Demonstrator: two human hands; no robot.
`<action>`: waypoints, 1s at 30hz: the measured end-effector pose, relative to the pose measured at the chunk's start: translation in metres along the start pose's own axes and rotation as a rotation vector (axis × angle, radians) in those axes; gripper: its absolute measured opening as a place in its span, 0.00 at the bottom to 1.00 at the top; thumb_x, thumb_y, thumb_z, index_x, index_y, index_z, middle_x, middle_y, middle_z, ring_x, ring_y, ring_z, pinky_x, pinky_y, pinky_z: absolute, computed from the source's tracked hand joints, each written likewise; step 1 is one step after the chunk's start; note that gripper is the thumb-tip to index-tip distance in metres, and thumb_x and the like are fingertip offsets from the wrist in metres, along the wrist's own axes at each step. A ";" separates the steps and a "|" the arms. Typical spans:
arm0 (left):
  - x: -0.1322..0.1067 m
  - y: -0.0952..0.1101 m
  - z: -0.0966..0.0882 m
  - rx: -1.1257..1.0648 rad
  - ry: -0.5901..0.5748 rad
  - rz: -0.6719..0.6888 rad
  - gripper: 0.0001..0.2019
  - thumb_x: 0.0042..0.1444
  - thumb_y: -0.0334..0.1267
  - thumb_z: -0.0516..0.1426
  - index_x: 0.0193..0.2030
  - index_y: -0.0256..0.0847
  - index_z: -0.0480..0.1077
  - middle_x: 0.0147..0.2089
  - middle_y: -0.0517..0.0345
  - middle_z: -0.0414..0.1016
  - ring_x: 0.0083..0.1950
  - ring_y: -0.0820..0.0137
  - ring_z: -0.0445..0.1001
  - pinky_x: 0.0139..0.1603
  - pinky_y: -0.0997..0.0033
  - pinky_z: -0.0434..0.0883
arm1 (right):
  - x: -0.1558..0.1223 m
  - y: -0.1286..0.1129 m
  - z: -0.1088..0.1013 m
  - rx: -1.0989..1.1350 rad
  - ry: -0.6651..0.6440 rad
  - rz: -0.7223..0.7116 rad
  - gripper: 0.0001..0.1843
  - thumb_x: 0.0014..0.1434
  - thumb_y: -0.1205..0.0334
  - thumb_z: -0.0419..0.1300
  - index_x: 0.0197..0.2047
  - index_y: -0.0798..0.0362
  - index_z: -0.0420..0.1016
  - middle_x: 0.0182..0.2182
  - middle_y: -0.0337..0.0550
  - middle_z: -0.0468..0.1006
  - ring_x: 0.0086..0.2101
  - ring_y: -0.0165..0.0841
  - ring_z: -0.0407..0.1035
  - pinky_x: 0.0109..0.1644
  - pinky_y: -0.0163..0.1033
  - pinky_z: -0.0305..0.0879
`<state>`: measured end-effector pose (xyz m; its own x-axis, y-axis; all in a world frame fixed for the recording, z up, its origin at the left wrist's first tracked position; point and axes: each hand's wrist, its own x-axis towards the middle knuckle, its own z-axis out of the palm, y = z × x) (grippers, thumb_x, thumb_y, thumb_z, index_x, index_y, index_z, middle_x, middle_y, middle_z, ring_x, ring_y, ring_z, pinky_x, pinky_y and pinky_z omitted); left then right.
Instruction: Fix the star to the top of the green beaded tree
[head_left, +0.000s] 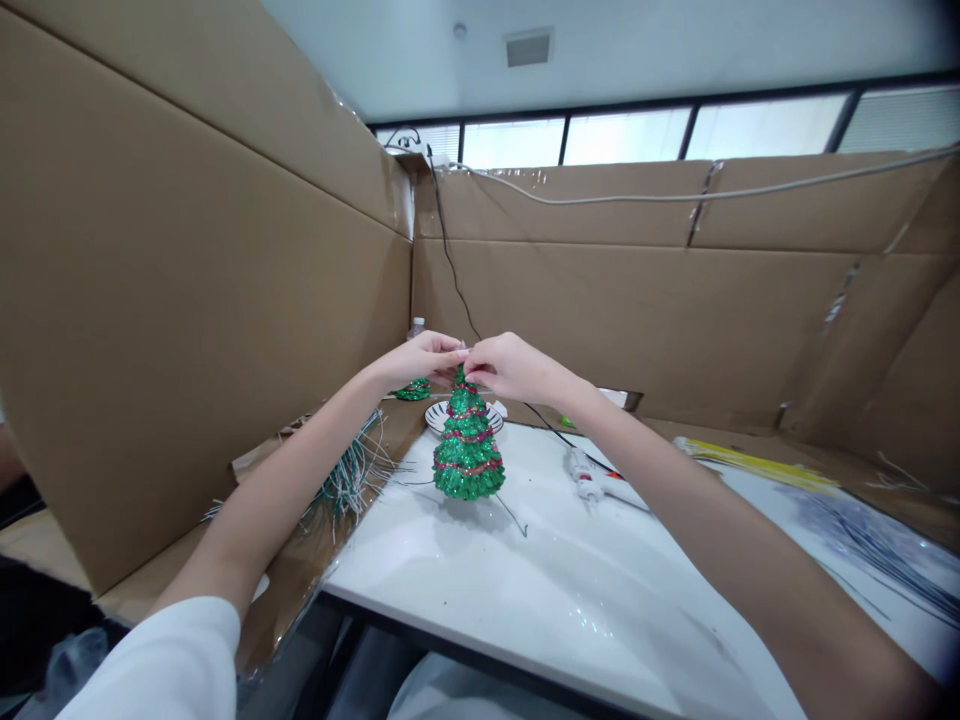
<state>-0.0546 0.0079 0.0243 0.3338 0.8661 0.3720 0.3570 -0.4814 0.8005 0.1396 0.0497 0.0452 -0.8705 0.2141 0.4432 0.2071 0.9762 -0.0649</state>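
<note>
A small green glittery Christmas tree [470,452] with red garland bands is upright over the white table, in the middle of the view. At its tip my left hand [429,358] has its thumb and fingers closed from the left. My right hand [501,364] pinches the same tip from the right, and the two hands meet there. The fingers cover the very top, so any small piece between them is hidden. Whether the tree's base touches the table I cannot tell.
Behind the tree lies a striped plate [436,418]. Another green glittery tree [413,390] and a bottle [418,325] are further back. A glue gun [589,478] lies right, wire bundles [349,485] left, yellow strips [757,463] far right. Cardboard walls [600,300] enclose the table [480,590].
</note>
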 end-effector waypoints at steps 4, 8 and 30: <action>-0.001 0.001 0.000 -0.002 -0.002 -0.003 0.13 0.59 0.44 0.57 0.34 0.34 0.72 0.26 0.61 0.68 0.25 0.81 0.64 0.31 0.80 0.67 | -0.001 -0.001 0.000 -0.020 0.004 0.004 0.07 0.52 0.68 0.56 0.26 0.54 0.75 0.24 0.41 0.71 0.28 0.28 0.60 0.35 0.39 0.54; 0.000 0.001 0.000 0.000 -0.014 0.007 0.13 0.59 0.43 0.57 0.34 0.33 0.72 0.25 0.62 0.66 0.24 0.82 0.62 0.29 0.80 0.66 | -0.002 -0.004 0.000 -0.065 0.007 -0.054 0.09 0.53 0.70 0.53 0.24 0.55 0.72 0.24 0.40 0.71 0.25 0.25 0.57 0.31 0.38 0.51; 0.001 -0.003 -0.001 -0.007 0.014 -0.016 0.12 0.59 0.43 0.57 0.35 0.33 0.72 0.26 0.62 0.68 0.25 0.82 0.65 0.30 0.81 0.67 | -0.001 0.002 0.006 -0.100 0.032 -0.071 0.11 0.55 0.69 0.54 0.27 0.58 0.77 0.25 0.42 0.71 0.25 0.25 0.57 0.31 0.37 0.50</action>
<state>-0.0560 0.0107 0.0226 0.3158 0.8754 0.3659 0.3563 -0.4669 0.8094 0.1379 0.0519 0.0389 -0.8702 0.1421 0.4717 0.1905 0.9801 0.0561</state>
